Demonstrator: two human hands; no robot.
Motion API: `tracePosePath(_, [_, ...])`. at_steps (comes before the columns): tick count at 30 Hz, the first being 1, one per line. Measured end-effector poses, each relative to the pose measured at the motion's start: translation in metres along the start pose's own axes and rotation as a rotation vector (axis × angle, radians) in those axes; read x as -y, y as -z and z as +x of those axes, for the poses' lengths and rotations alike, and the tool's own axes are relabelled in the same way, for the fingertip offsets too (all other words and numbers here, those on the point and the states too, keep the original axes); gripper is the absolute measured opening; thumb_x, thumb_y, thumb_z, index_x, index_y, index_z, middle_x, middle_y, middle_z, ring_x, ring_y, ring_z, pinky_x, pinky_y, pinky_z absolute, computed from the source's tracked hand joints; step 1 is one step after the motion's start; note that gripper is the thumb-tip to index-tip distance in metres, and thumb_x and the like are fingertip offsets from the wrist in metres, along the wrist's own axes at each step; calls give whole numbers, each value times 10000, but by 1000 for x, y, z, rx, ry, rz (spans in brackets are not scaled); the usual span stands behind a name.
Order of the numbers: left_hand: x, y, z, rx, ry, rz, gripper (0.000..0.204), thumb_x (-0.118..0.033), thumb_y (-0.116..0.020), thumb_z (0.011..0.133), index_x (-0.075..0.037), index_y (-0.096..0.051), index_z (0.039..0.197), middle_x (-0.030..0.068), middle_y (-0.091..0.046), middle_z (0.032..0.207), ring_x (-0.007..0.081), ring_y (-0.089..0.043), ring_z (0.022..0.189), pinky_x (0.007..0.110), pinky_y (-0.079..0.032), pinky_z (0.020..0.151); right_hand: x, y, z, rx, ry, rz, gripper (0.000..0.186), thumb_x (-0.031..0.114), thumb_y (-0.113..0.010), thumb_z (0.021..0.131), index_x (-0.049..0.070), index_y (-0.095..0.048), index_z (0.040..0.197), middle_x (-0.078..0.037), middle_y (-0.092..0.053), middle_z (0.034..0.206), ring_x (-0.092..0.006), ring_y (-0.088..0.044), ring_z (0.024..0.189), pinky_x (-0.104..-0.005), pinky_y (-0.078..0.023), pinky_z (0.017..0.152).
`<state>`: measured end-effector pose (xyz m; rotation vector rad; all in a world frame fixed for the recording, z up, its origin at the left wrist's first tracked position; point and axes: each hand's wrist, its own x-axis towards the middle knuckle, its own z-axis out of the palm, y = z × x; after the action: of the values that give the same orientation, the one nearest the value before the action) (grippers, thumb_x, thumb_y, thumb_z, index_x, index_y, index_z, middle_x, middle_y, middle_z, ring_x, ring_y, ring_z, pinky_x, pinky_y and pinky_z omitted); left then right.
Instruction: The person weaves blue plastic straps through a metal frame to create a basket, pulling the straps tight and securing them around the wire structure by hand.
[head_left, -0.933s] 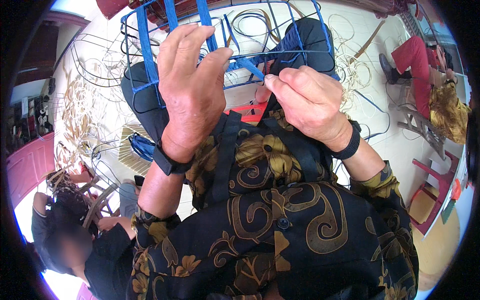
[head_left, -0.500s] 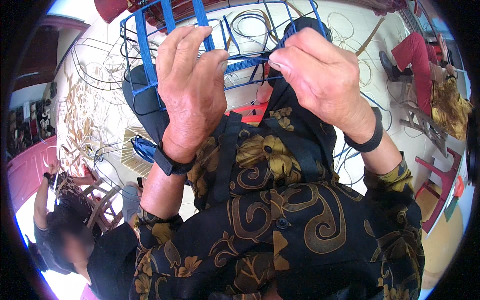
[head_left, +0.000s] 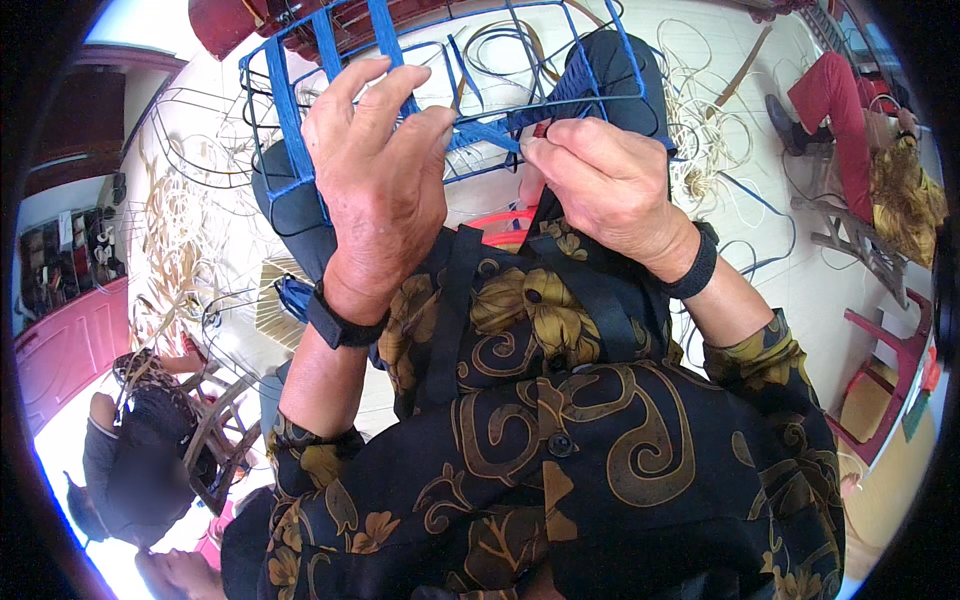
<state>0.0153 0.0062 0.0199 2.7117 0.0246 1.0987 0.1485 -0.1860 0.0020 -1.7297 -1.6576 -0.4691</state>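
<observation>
A wire frame (head_left: 540, 103), box-shaped and partly wrapped in blue strip, rests across my thighs. Wide blue bands (head_left: 285, 110) run over its left side. My left hand (head_left: 375, 175) is curled at the frame's near edge, thumb by the wrapped part, upper fingers bent over it; its exact grip is partly hidden. A flat blue strip (head_left: 488, 134) stretches from beside the left thumb to my right hand (head_left: 610, 180). The right thumb and forefinger pinch that strip at the near side of the frame.
Pale loose strips (head_left: 165, 240) lie heaped on the floor at left, and more coils (head_left: 700, 165) at right. A slatted mat (head_left: 285, 325) with a blue bundle lies by my left knee. One person sits at lower left; another, in red trousers (head_left: 840, 140), is at far right.
My right hand has moved down and a little left, drawing the blue strip toward me. The left hand has shifted slightly, staying at the frame.
</observation>
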Motion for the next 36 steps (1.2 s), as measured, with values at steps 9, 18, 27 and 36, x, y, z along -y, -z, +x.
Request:
tracePosePath(9, [-5, -2, 2, 87, 22, 66, 206, -16, -689, 732, -84, -731, 922, 41, -691, 1093, 299, -583, 1191, 509, -331, 1045, 15, 22, 25, 22, 25, -60, 234, 14, -764, 645, 27, -712, 873, -43, -628, 844, -194, -626, 665, -289, -515, 549])
tracePosePath(18, [-9, 3, 9, 115, 34, 69, 120, -29, -686, 824, -51, -695, 942, 77, -710, 1115, 311, -601, 1198, 465, -387, 1047, -30, 38, 86, 305, -88, 125, 23, 70, -646, 794, 49, -652, 786, -126, -623, 820, -349, -594, 804, -445, -469, 775])
tracePosePath(27, [2, -7, 6, 38, 2, 58, 100, -22, -680, 780, -27, -695, 878, 127, -675, 1132, 346, -576, 1214, 500, -392, 1003, -40, 35, 105, 436, -242, 203, 129, 112, -686, 825, 39, -635, 732, -97, -598, 760, -319, -582, 814, -465, -401, 782])
tracePosePath(36, [4, -8, 3, 25, 29, 38, 156, -8, -727, 733, -19, -716, 888, 137, -677, 1195, 368, -562, 1260, 497, -406, 1023, -36, 45, 116, 425, -81, 83, 151, 150, -700, 831, 49, -652, 729, -93, -590, 745, -317, -583, 811, -444, -372, 794])
